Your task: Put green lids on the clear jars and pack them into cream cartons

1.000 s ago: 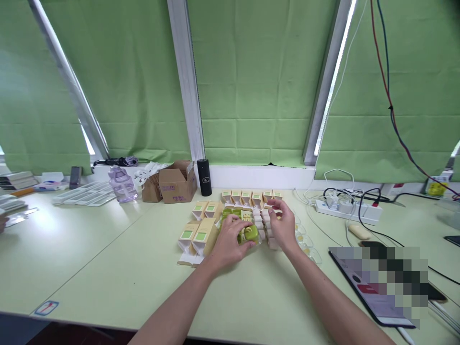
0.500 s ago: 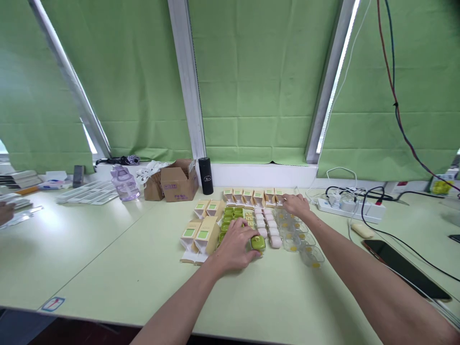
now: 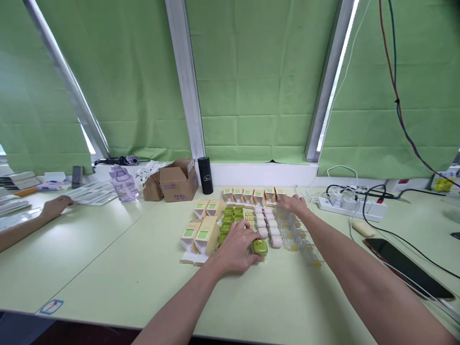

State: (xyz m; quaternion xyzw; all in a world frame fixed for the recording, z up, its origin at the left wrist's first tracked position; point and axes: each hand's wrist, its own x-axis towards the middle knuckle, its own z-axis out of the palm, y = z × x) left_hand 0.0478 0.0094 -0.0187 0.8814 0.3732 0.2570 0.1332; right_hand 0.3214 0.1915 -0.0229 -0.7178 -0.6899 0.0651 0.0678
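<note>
While the left hand [image 3: 235, 247] curls around a glossy green case [image 3: 259, 247] at the near side of a spread of small goods, the right hand [image 3: 293, 205] reaches to the end carton [image 3: 280, 193] of the back row. The left grip is partly closed, thumb on the near side and fingers over the far side of the case, which rests on the counter [image 3: 143, 287] with clear plastic showing beneath it. The right grip is drawn in narrowly at the carton; whether it has hold of the card or merely touches it cannot be told.

Rows of green cases [image 3: 227, 218] and pale rounded cases [image 3: 273, 231] lie between the hands, beside clear shells [image 3: 290, 235] under the right forearm. Larger cream cartons [image 3: 203, 235] lie beside the green rows. To the far left, a co-worker's hand [image 3: 55, 207] touches white trays [image 3: 95, 192].

The green case looks light and stiff, its smooth, rounded surface likely to slip under a one-sided push; opposite side walls offer the surest hold. The carton appears to be thin folded card, easily creased, and best taken lightly by its firmer edges.
</note>
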